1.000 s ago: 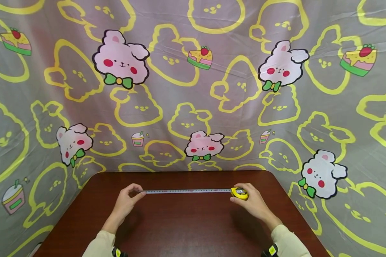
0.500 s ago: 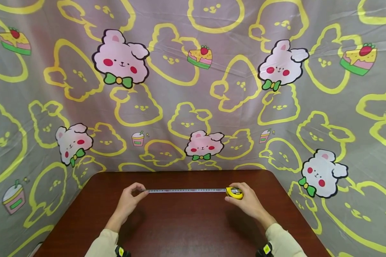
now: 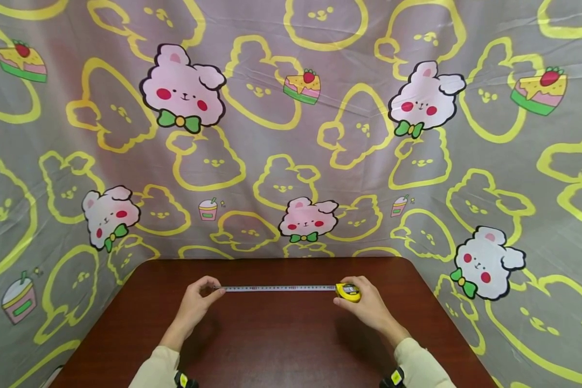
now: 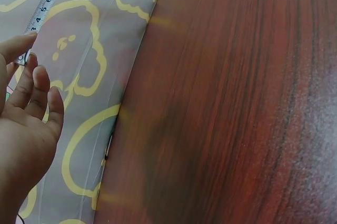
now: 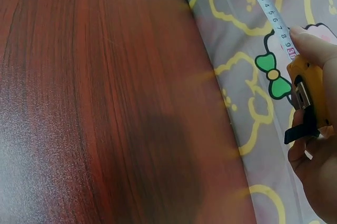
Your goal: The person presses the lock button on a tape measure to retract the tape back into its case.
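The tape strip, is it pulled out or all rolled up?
Pulled out: the numbered strip stretches between the yellow case and the left fingers.

High head view facing forward and down, wrist views closer in, all sharing table (image 3: 291,328) and patterned cloth (image 3: 267,143)

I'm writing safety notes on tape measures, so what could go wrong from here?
The left hand pinches just the end of the tape blade; if it slips, the blade might whip back toward the right hand.
The blade spans the gap above the table with only the hands holding it, so it could buckle or twist.
The right thumb lies close to where the blade meets the yellow case, so a fast retraction might scrape it.
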Demonstrator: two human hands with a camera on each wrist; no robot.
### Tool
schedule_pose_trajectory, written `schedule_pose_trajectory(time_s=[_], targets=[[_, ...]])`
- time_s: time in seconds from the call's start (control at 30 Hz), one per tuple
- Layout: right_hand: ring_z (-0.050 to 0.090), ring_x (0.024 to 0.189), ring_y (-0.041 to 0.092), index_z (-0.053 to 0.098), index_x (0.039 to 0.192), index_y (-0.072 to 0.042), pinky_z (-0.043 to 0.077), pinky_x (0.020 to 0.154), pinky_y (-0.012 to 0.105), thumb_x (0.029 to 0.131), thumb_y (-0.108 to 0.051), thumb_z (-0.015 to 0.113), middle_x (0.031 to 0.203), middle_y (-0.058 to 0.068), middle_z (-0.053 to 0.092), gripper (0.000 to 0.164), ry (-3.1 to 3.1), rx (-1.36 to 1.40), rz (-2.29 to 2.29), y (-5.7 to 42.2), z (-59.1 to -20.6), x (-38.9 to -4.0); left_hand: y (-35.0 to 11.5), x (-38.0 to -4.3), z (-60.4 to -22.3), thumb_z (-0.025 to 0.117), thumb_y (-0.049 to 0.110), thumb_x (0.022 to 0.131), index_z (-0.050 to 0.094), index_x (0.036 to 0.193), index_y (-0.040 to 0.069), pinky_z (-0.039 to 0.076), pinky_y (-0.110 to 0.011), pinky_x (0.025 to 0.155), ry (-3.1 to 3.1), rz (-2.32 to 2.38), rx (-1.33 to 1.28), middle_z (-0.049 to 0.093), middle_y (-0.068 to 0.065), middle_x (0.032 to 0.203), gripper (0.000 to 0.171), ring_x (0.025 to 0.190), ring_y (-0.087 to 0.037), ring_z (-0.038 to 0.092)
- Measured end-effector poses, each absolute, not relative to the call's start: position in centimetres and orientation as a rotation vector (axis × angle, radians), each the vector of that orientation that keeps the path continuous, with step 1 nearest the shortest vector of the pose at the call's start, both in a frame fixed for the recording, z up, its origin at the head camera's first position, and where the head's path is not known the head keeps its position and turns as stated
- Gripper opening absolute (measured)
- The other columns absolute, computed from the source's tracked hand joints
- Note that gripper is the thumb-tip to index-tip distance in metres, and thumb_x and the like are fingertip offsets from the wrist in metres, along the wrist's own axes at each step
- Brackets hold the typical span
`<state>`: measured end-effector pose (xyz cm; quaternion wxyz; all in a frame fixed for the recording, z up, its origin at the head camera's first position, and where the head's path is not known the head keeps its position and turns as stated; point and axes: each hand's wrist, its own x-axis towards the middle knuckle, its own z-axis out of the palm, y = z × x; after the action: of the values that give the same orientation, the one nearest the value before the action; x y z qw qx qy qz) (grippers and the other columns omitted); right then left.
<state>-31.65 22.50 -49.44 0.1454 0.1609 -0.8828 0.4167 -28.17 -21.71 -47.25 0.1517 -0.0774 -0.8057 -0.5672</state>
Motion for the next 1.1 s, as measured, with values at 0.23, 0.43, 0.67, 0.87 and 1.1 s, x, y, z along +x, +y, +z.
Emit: schedule_pose_trajectory(time_s=[0.23, 0.43, 0.67, 0.87, 1.1], targets=[[0.057, 0.096, 0.018, 0.069, 0.12, -0.015, 0.051, 0.081, 0.034, 0.078, -0.032, 0.092, 0.109, -0.003, 0.059, 0.051, -2.561, 0.448, 1.197, 22.3, -49.8, -31.7, -21.5, -28.2, -47.1, 0.076, 0.003, 0.094, 0.067, 0.099, -0.002, 0.046, -0.035, 0.081, -2.313, -1.637, -0.236, 0.063, -0.011, 0.096, 0.011, 0.092, -0.027, 0.057], [0.057, 0.096, 0.018, 0.069, 0.121, -0.015, 0.051, 0.082, 0.034, 0.078, -0.036, 0.092, 0.109, -0.003, 0.059, 0.053, -2.563, 0.466, 1.212, 21.8, -49.8, -31.5, -21.3, -28.5, -47.6, 0.077, 0.002, 0.092, 0.067, 0.097, -0.001, 0.046, -0.033, 0.08, -2.306, -1.636, -0.24, 0.064, -0.011, 0.095, 0.012, 0.089, -0.024, 0.057], [0.056, 0.095, 0.018, 0.068, 0.119, -0.02, 0.052, 0.081, 0.033, 0.078, -0.037, 0.092, 0.108, -0.004, 0.058, 0.051, -2.565, 0.465, 1.228, 21.1, -49.7, -31.6, -21.2, -29.6, -49.1, 0.079, 0.003, 0.091, 0.067, 0.095, 0.001, 0.046, -0.031, 0.078, -2.262, -1.664, -0.271, 0.063, -0.009, 0.093, 0.013, 0.087, -0.021, 0.057], [0.056, 0.094, 0.017, 0.069, 0.119, -0.016, 0.051, 0.079, 0.033, 0.078, -0.036, 0.092, 0.106, -0.005, 0.058, 0.051, -2.568, 0.481, 1.21, 20.5, -49.9, -31.8, -20.5, -28.8, -47.8, 0.077, -0.001, 0.091, 0.066, 0.096, -0.002, 0.047, -0.035, 0.079, -2.272, -1.677, -0.288, 0.063, -0.013, 0.094, 0.012, 0.088, -0.025, 0.057], [0.056, 0.096, 0.017, 0.068, 0.118, -0.022, 0.051, 0.082, 0.035, 0.078, -0.04, 0.091, 0.108, -0.005, 0.057, 0.05, -2.577, 0.475, 1.215, 20.2, -49.7, -31.7, -20.5, -28.6, -47.7, 0.077, 0.0, 0.092, 0.067, 0.096, -0.002, 0.047, -0.03, 0.077, -2.293, -1.655, -0.285, 0.063, -0.012, 0.094, 0.011, 0.089, -0.027, 0.057]])
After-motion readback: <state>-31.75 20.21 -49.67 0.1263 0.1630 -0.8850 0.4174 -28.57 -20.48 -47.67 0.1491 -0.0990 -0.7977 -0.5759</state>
